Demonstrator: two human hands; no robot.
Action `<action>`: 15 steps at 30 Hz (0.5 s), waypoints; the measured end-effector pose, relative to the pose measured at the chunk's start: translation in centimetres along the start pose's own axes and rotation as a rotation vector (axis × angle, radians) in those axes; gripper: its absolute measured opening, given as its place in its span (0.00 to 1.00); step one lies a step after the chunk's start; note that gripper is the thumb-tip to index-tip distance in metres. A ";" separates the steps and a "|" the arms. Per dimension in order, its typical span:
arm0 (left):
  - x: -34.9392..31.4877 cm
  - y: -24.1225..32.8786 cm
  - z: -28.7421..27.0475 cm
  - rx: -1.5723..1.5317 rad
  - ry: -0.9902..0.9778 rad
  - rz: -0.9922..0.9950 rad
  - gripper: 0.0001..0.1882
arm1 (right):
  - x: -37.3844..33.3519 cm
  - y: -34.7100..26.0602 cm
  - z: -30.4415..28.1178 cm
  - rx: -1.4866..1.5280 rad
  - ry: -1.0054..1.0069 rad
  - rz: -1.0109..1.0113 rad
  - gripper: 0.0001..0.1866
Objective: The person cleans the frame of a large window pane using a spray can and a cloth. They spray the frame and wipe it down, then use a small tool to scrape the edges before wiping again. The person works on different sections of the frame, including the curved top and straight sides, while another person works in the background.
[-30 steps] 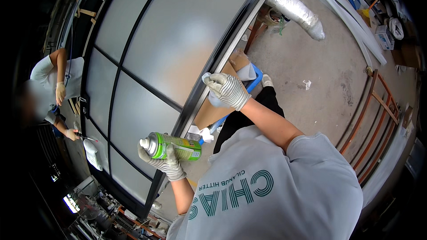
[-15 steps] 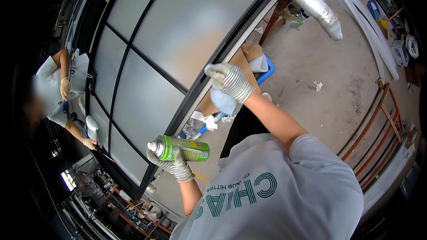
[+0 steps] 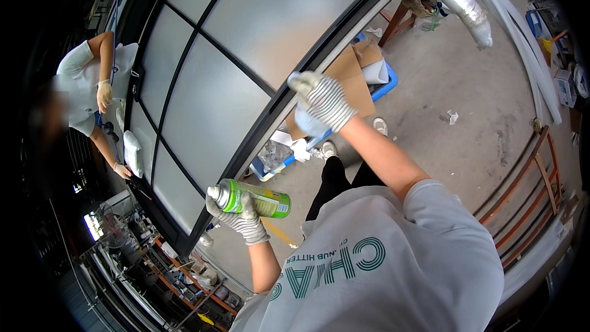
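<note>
Here, the right hand, in a pale striped knit glove, is at the edge rail of a large black-framed panel. Its fingers are bent and gathered round a pale-blue cloth, which peeps past the fingertips and hangs below the palm; blur hides the exact pinch. The left hand, gloved alike and lower along the rail, has its fingers curled firmly round a green aerosol can. The can lies tipped on its side, its white nozzle pointing left, past the fingers.

The step looks like wiping the rail. To do it well, fold the cloth into a flat pad under the right fingertips, tuck in the loose tail, and press evenly along the rail's length. Keep the left fingers off the nozzle and the hard can clear of the finish.

The rail is smooth and dark, with a paler strip on the side facing the body. Beyond the right fingers spread rectangular panes of frosted glass, cloudy and softly reflective. Below those fingers, at floor level, sit creased brown cardboard and a rounded blue plastic tub.
</note>
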State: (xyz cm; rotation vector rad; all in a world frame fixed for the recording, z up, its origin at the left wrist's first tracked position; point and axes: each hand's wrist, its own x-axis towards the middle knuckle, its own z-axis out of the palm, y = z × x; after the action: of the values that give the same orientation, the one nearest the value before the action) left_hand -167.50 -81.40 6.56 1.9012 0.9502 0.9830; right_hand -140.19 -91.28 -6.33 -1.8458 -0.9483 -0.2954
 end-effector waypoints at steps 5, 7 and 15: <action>1.4 -3.5 -4.2 -0.008 -0.094 0.064 0.44 | 3.6 3.1 -4.3 -0.179 0.136 0.495 0.10; 1.9 -5.6 -6.2 -0.043 -0.126 0.081 0.47 | 0.1 -4.1 1.2 -0.025 0.098 0.492 0.11; 6.6 -10.0 -14.5 -0.094 -0.187 0.136 0.48 | -3.2 -13.5 7.0 0.136 -0.199 0.712 0.18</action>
State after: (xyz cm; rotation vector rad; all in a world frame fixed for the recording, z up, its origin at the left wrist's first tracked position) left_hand -179.92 -67.30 5.47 1.9588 0.6622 0.8933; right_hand -153.46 -84.19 -2.45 -1.9777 -0.3746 0.3844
